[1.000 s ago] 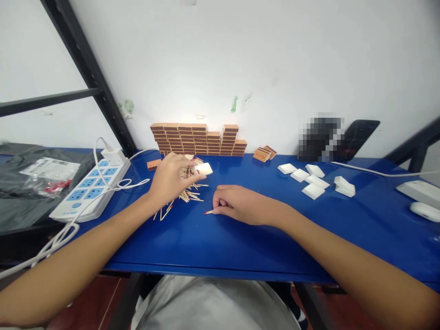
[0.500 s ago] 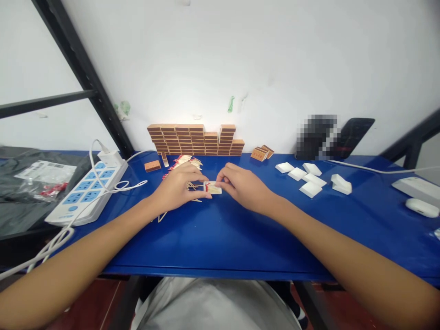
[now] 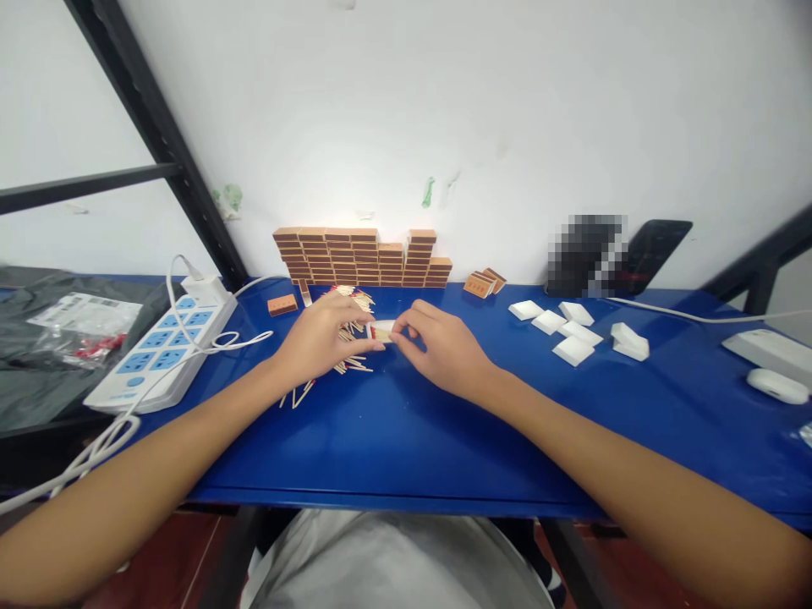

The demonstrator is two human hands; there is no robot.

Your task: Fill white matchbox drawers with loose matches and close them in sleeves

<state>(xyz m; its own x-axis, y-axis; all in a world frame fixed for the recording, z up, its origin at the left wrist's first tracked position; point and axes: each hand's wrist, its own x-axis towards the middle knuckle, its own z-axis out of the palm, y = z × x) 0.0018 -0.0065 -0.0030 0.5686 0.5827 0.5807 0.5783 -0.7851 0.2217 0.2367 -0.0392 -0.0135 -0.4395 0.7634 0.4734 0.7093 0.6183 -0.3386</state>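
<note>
landmark: the matchbox wall. a second ago the right hand was pinching a match farther from the wall while the left hand held the tray near the loose matches; now both hands meet at the tray, on the person's side of the wall, red heads showing inside it. judgement: that match has probably reached the tray. left thumb and forefinger pinch the tray's left end; right thumb and fingertips draw close at its other end, though whether on a match or the edge one cannot tell. writing: a lone orange box, just off the wall's left end, carries dark print too small to read; same for the folded sleeves just right of the wall. well left of it, a bag label shows dark marks, illegible. no brand made out.
</note>
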